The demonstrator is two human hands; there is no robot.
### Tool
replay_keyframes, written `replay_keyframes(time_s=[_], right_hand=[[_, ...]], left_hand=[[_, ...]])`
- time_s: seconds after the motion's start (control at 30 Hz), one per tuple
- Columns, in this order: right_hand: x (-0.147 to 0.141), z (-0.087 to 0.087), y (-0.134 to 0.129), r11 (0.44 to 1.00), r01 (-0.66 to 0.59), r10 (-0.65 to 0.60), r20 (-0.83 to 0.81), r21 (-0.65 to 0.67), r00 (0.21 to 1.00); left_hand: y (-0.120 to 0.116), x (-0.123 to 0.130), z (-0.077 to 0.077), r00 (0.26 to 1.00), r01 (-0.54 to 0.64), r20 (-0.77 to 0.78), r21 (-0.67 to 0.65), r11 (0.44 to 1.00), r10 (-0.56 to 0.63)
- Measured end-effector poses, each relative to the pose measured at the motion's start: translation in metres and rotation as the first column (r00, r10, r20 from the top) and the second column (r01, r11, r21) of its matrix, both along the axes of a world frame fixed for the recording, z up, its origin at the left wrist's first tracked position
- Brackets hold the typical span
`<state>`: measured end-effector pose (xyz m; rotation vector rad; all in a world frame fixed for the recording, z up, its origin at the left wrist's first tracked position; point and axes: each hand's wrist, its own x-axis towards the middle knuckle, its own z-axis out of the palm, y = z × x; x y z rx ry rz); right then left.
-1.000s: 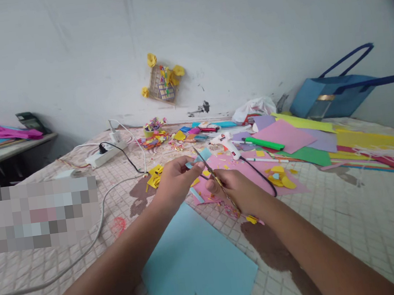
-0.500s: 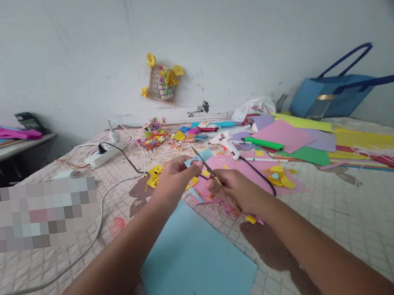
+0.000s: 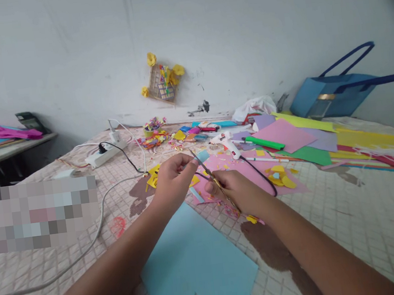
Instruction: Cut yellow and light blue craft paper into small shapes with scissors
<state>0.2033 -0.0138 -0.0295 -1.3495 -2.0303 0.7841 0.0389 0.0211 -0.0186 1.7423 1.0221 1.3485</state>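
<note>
My right hand [image 3: 232, 186] is closed around a pair of scissors [image 3: 219, 181], whose blades point up and to the left. The blade tips reach close to the fingertips of my left hand [image 3: 176, 175]. Thumb and forefinger of that hand are pinched together on a small piece of light blue paper, mostly hidden by the fingers. Just beyond the blades shows a bit of light blue paper [image 3: 203, 155]. In front of me on the table lies a large light blue sheet [image 3: 198, 257] with a notch cut in its near edge.
A white glue gun [image 3: 231, 146] rests on a pink sheet [image 3: 256, 164] among yellow scraps. Coloured paper [image 3: 285, 134] and a green marker [image 3: 264, 143] lie to the right, with a blue bag [image 3: 338, 96] behind. A power strip [image 3: 106, 154] and white cable [image 3: 100, 224] are on the left.
My left fingertips have closed in toward the scissor blades and cover more of the small blue paper. The scissors have swung slightly to the left; the large sheet stays put.
</note>
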Motion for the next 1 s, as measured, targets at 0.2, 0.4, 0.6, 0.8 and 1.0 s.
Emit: replay_keyframes(time_s=[0.2, 0.4, 0.6, 0.8, 1.0], right_hand=[[-0.001, 0.001, 0.0, 0.997, 0.019, -0.023, 0.058, 0.078, 0.998], [-0.001, -0.001, 0.001, 0.995, 0.018, -0.026, 0.082, 0.096, 0.996], [-0.002, -0.001, 0.001, 0.992, 0.014, -0.021, 0.053, 0.127, 0.998], [-0.002, -0.003, 0.002, 0.992, 0.031, -0.038, 0.062, 0.122, 0.997], [-0.003, -0.001, 0.0, 0.988, 0.055, -0.067, 0.078, 0.147, 0.995]], left_hand=[[-0.002, 0.002, 0.001, 0.999, -0.004, -0.041, 0.017, 1.0, 0.005], [-0.002, 0.005, -0.001, 0.999, 0.016, 0.046, -0.058, 0.998, -0.013], [-0.007, 0.012, -0.003, 0.966, 0.13, 0.245, -0.187, 0.974, -0.082], [-0.009, 0.013, -0.003, 0.968, 0.105, 0.242, -0.183, 0.977, -0.058], [-0.01, 0.012, -0.003, 0.985, 0.062, 0.165, -0.107, 0.992, -0.044]])
